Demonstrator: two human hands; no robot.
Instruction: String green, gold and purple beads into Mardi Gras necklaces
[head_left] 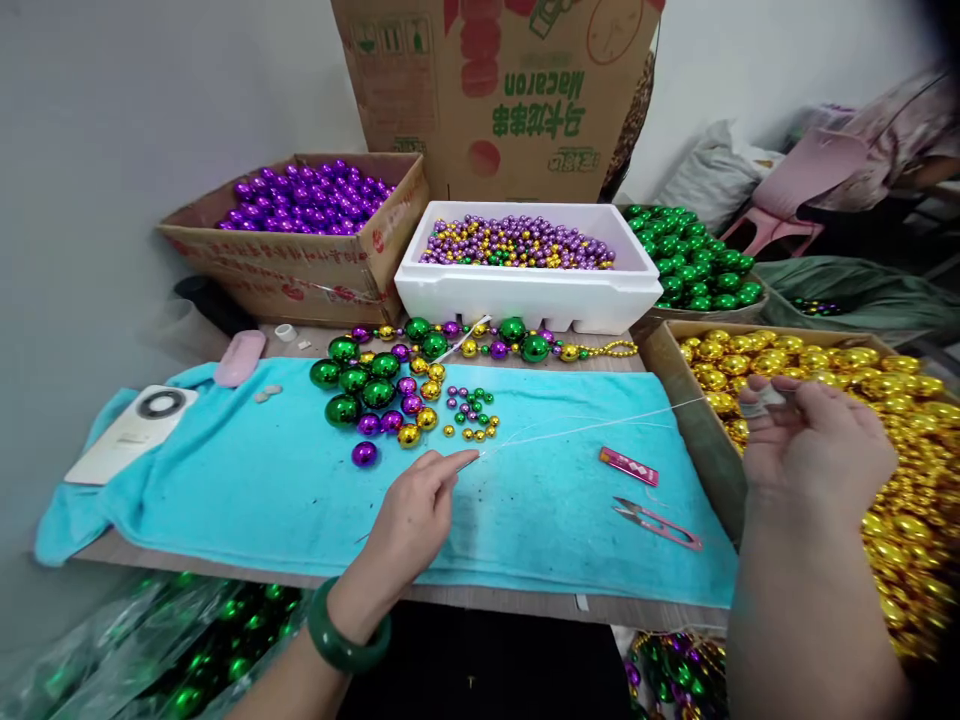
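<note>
My left hand, with a green bangle at its wrist, pinches a long thin needle above the turquoise towel. A white thread runs from the needle's tip across to my right hand. Raised over the gold bead box, my right hand has its fingers closed on the thread; a whitish bundle shows between them. Large green, purple and gold beads lie beyond my left hand, beside small loose beads. Pink-handled thread snips and a pink packet rest at the right.
A finished-looking bead string stretches along the towel's far edge. Behind it stand a purple bead box and a white foam box. Green beads and a gold bead box are at right; a white fan-like device lies left.
</note>
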